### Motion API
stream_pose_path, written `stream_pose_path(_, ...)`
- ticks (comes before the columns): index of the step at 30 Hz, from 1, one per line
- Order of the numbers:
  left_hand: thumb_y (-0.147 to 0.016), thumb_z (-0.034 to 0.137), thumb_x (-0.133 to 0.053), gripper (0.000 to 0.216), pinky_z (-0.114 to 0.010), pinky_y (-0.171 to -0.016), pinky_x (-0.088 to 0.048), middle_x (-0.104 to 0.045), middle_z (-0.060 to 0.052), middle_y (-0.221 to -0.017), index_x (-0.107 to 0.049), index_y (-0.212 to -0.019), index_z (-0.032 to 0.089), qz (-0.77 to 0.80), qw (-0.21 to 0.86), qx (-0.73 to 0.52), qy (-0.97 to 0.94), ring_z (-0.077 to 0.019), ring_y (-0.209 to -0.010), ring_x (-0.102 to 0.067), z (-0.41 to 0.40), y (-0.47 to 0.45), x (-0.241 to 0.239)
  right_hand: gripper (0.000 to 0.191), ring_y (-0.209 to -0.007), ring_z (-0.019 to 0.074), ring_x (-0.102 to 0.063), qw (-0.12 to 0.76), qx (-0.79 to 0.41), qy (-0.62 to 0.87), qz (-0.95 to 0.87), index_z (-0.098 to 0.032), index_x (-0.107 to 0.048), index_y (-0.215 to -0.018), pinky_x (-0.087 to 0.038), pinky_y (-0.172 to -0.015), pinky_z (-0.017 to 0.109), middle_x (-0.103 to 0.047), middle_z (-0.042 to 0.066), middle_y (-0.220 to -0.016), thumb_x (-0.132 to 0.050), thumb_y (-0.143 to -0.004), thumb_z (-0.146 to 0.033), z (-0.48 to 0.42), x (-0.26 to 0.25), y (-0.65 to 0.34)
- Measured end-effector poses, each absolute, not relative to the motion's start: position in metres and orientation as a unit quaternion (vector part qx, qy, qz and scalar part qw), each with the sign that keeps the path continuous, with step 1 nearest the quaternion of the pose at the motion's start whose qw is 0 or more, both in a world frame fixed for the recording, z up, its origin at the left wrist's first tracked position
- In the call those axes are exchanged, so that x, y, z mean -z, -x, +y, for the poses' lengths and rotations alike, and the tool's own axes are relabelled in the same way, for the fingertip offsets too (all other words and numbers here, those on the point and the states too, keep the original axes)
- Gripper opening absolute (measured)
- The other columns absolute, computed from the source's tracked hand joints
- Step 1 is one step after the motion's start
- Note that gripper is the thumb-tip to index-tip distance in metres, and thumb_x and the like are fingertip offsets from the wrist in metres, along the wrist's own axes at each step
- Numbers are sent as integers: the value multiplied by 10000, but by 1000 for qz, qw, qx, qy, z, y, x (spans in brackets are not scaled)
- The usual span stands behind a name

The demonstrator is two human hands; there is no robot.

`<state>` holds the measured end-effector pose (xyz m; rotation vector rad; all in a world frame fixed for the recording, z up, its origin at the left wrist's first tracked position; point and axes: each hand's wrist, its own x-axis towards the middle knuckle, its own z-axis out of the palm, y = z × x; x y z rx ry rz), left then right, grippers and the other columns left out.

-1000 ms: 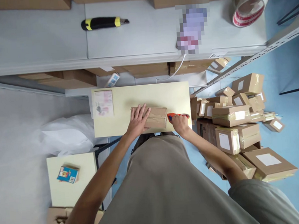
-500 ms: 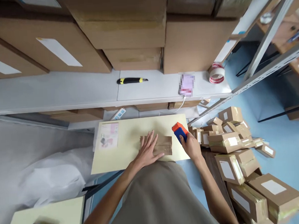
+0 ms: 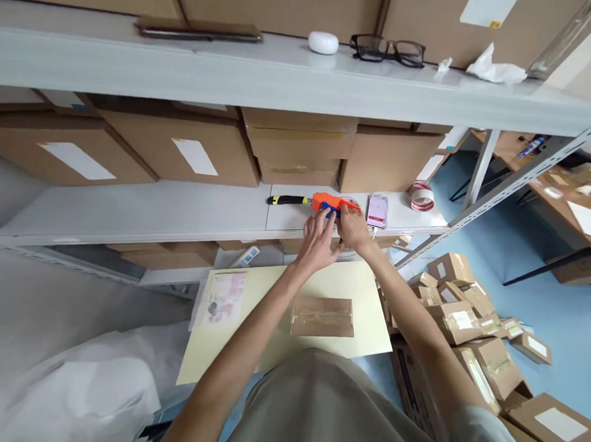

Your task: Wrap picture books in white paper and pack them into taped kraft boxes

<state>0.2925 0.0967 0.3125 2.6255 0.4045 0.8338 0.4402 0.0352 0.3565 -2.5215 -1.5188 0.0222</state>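
Head view: the tape dispenser [image 3: 325, 200] was at the shelf [image 3: 199, 207], 12 o'clock from the box [image 3: 321, 318]. The right hand [image 3: 355, 229] had its grip closed on it; the left hand [image 3: 317, 243] touched it, grip indeterminate. Judged light and rigid, it was best held at its 3 o'clock end.

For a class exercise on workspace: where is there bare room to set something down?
Free: the middle shelf left of the knife, before the labelled cartons; the tabletop between its far edge and the small carton. Crowded: the shelf from the knife to the tape roll, with hands, orange tool and phone close.
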Motion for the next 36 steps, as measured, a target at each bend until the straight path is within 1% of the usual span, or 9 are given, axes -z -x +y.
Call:
stream_pose_path(5, -980, 322, -691, 851, -660, -1333, -278, -348, -262, -1762, -321, -1732, 178, 173, 187, -256, -932, -431, -1645, -351, 106, -269, -306, 443, -1363, 365, -607, 97, -20, 860, -501, -2, -586, -1465, -400, -1207, 494, -718, 281, -1371, -481, -1048, -109, 67, -339, -450)
stream_pose_path(9, -1043, 410, -616, 741, -605, -1335, -331, -449, -224, -1721, -392, -1713, 187, 223, 248, -220, -917, -403, -1622, -410, 104, -227, -268, 482, -1519, 354, -464, 226, 61, 841, -488, -91, -552, -1546, -384, -1260, 533, -541, 251, -1617, -415, -1098, -202, 34, -315, -443)
stream_pose_path(12, -1054, 460, -606, 688, -551, -1317, -401, -562, -214, -1646, -464, -1661, 168, 315, 312, -184, -877, -371, -1564, -513, 92, -177, -218, 504, -1557, 348, -448, 299, 59, 837, -455, -127, -506, -1587, -383, -1284, 564, -519, 252, -1637, -394, -1141, -333, -31, -281, -416)
stream_pose_path(17, -1063, 518, -615, 563, -423, -1079, -605, -704, -224, -1494, -616, -1485, 145, 470, 444, -51, -761, -334, -1305, -746, 43, -108, -153, 651, -1356, 368, -673, 258, -156, 898, -322, -70, -509, -1569, -548, -1116, 492, -648, 298, -1520, -375, -1136, -537, -152, -209, -345)
stream_pose_path(21, -1094, 573, -567, 425, -367, -933, -612, -832, -152, -1184, -728, -1245, 210, 474, 433, 20, -766, -310, -1105, -811, 3, -106, -146, 679, -1092, 327, -786, 215, -297, 892, -265, -119, -556, -1512, -580, -876, 360, -800, 207, -1232, -310, -1136, -628, -185, -173, -305)
stream_pose_path(23, -1078, 631, -574, 472, -376, -887, -594, -835, -154, -1042, -739, -1175, 200, 479, 379, 55, -790, -335, -1023, -814, -10, -116, -148, 717, -1033, 325, -794, 201, -310, 897, -244, -115, -523, -1540, -556, -817, 330, -818, 180, -1143, -313, -1130, -664, -183, -164, -297)
stream_pose_path(27, -1013, 732, -627, 587, -386, -822, -557, -823, -187, -968, -754, -1140, 172, 510, 310, 98, -797, -384, -981, -802, -16, -130, -146, 694, -1026, 328, -792, 186, -326, 898, -228, -114, -509, -1552, -531, -809, 318, -825, 181, -1136, -326, -1137, -639, -178, -154, -299)
stream_pose_path(32, -1105, 613, -526, 483, -340, -799, -499, -821, -137, -923, -764, -919, 237, 488, 324, 103, -804, -332, -957, -792, -3, -127, -135, 610, -954, 312, -772, 185, -334, 887, -261, -153, -695, -1236, -510, -799, 311, -816, 168, -1027, -232, -1163, -543, -183, -148, -313)
stream_pose_path(36, -1125, 567, -493, 484, -324, -794, -501, -810, -118, -894, -746, -872, 241, 488, 363, 87, -789, -316, -966, -789, 2, -117, -135, 645, -899, 292, -754, 203, -343, 872, -284, -145, -719, -1269, -525, -775, 310, -802, 131, -949, -228, -1166, -549, -185, -157, -319)
